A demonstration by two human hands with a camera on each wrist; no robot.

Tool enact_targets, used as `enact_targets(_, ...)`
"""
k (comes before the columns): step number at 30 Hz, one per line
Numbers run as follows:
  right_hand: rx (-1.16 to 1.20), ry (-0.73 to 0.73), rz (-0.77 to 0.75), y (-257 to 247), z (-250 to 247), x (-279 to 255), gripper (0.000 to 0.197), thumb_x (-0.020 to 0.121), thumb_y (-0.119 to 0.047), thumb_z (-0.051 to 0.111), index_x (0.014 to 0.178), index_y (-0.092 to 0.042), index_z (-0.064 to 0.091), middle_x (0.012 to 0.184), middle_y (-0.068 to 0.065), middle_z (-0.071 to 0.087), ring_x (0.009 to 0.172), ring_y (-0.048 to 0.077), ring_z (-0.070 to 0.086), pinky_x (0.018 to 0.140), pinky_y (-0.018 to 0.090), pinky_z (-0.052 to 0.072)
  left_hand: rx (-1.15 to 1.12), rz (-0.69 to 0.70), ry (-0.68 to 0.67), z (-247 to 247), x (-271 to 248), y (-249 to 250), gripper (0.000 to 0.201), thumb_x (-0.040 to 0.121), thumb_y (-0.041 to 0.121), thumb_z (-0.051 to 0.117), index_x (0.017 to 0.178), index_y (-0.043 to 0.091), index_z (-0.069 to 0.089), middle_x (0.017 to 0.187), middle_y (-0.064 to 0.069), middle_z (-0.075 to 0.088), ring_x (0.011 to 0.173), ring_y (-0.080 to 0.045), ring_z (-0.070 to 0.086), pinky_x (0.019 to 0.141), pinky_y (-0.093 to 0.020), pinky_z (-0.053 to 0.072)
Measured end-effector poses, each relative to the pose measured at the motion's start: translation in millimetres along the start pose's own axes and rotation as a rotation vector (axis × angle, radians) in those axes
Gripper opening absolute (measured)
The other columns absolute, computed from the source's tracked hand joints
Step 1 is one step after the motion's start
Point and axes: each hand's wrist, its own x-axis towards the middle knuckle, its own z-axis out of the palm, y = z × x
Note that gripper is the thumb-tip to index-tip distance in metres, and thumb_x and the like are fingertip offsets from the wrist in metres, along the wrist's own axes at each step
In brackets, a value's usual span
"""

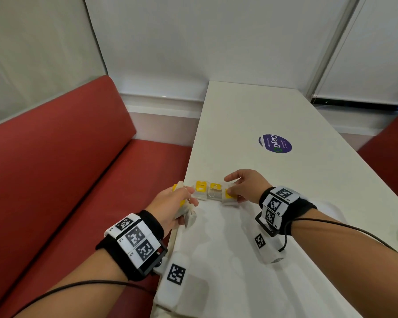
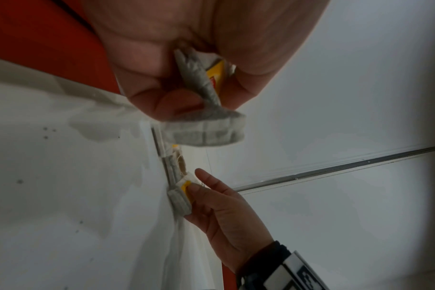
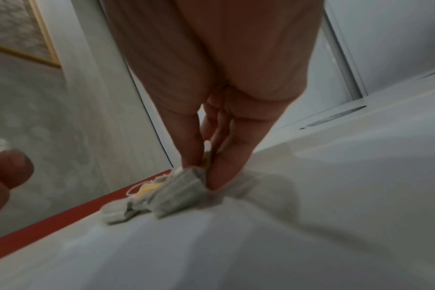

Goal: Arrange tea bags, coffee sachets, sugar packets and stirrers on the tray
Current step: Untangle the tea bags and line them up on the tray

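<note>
Now both forearms reach in from the 6 o'clock side of the head view, each with a black band of square markers at the wrist. The left hand [image 1: 170, 204] sits at the table's [image 1: 296, 180] 9 o'clock edge, over the red bench [image 1: 55, 168], its fingers curled round a bunch of tea bags [image 2: 204, 117]; the left wrist view shows grey-white paper pouches squeezed in the fist, one hanging out below the fingertips, with a yellow tag among them. The right hand [image 1: 246, 187] lies palm down toward 3 o'clock of the left one, thumb and fingers stretched forward and pinching the end tea bag [image 3: 179, 193] of a short row. That row of tea bags [image 1: 208, 192] lies on the far edge of a white tray [image 1: 216, 249], between the two hands: pale pouches with yellow tags and loops of white string, side by side and touching. In the right wrist view the thumb [image 3: 226, 168] presses the pinched pouch from 3 o'clock, the fingers [image 3: 189, 145] from 9 o'clock, and the pouch rests on the white surface. A round purple sticker [image 1: 275, 143] lies on the table toward 1 o'clock, well apart from the hands.
</note>
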Motion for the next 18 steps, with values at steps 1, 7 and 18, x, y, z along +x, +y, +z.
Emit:
enact_targets(1, -0.023, 0.019, -0.012, 1, 1, 1, 0.025, 0.079, -0.001, 0.069, 0.092, -0.022, 0.065, 0.081, 0.004, 0.058, 0.07, 0.024, 0.063, 0.075, 0.04, 0.059, -0.003, -0.007, -0.005, 0, 0, 0, 0.015, 0.09, 0.009, 0.044, 0.093, 0.014, 0.057, 0.08, -0.007, 0.059, 0.062, -0.021, 0.049, 0.05, -0.023, 0.035)
enact_targets(7, -0.143, 0.131, -0.065, 5, 1, 6, 0.026, 0.077, -0.007, 0.067, 0.088, -0.03, 0.063, 0.084, 0.001, 0.064, 0.071, 0.015, 0.059, 0.079, 0.035, 0.055, -0.015, -0.014, -0.046, 5, 1, -2, 0.019, 0.09, 0.002, 0.039, 0.096, 0.01, 0.056, 0.084, -0.009, 0.058, 0.062, -0.018, 0.05, 0.05, -0.024, 0.038)
enact_targets(18, -0.223, 0.226, -0.241, -9, -11, -16, 0.018, 0.084, -0.021, 0.068, 0.101, -0.026, 0.067, 0.098, -0.002, 0.061, 0.084, 0.012, 0.056, 0.073, 0.02, 0.042, -0.114, 0.033, -0.153, 11, 3, -8, 0.026, 0.088, -0.016, 0.043, 0.098, 0.006, 0.053, 0.091, -0.015, 0.061, 0.076, -0.026, 0.062, 0.058, -0.028, 0.057)
